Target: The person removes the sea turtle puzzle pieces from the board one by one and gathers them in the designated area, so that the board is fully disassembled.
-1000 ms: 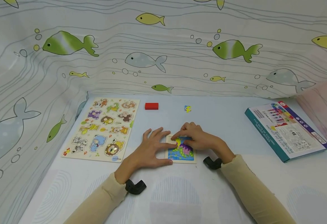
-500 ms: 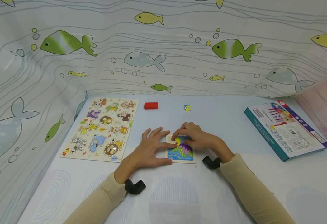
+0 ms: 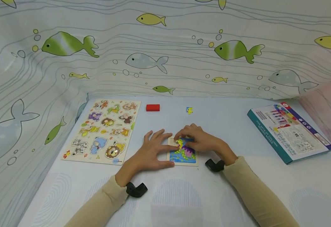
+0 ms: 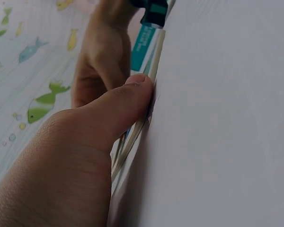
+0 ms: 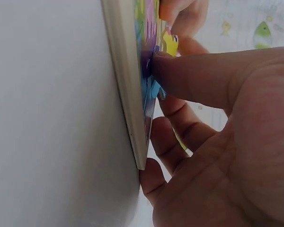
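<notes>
In the head view a small framed jigsaw puzzle (image 3: 182, 159) with a dinosaur picture lies in front of me. My left hand (image 3: 152, 153) spreads its fingers at the puzzle's left side, index fingertip on the picture and thumb at the lower left corner. Over the upper part, my right hand (image 3: 198, 138) bends its fingers and pinches a yellow-and-blue puzzle piece (image 5: 169, 42), which stands tilted up from the picture in the right wrist view. The right thumb (image 5: 180, 75) is low against the picture. The left thumb (image 4: 137, 87) touches the wooden frame (image 4: 155, 61).
Behind the puzzle lie a loose puzzle piece (image 3: 189, 110) and a red block (image 3: 153, 107). An animal peg board (image 3: 97, 132) is at the left, a flat box (image 3: 291, 132) at the right. A fish-print curtain (image 3: 188, 69) rises along the back.
The right fingers shift very slightly at the puzzle's upper left, and more of the yellow dinosaur head shows beneath them. My left hand stays in place.
</notes>
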`<state>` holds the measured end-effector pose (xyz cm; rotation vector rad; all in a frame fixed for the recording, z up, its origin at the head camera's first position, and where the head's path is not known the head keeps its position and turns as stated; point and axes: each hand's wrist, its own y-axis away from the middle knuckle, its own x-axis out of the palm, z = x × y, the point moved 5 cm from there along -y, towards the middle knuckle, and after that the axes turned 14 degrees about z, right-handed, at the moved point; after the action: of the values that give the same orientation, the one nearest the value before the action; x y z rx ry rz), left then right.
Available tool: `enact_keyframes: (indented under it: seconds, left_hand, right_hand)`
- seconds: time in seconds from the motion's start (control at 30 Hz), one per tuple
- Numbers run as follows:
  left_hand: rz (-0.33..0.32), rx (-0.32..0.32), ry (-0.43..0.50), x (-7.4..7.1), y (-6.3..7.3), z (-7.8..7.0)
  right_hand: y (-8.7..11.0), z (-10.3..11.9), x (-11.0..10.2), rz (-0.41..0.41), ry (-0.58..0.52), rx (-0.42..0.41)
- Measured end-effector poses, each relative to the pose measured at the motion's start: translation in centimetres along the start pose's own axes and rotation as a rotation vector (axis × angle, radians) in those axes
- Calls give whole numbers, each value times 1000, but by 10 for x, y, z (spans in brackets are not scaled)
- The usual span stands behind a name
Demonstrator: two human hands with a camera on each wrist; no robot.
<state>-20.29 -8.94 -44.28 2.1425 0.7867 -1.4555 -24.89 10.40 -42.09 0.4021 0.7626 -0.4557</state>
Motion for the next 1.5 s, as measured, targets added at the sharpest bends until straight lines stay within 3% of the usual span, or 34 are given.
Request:
enact_keyframes:
  seconds: [0.47, 0.67, 1.17, 1.5]
  left_hand:
    - [7, -12, -7, 0, -1, -1]
    - [1, -9, -7, 1, -1, -2]
    - [10, -26, 1, 2, 1, -1]
    - [0, -14, -3, 2, 0, -1]
  right_hand:
    - [2, -9, -1, -12, -114, 14]
    - [3, -11, -2, -22, -132, 56]
    - [1, -16, -5, -123, -218, -1]
    - [8, -25, -13, -284, -233, 100]
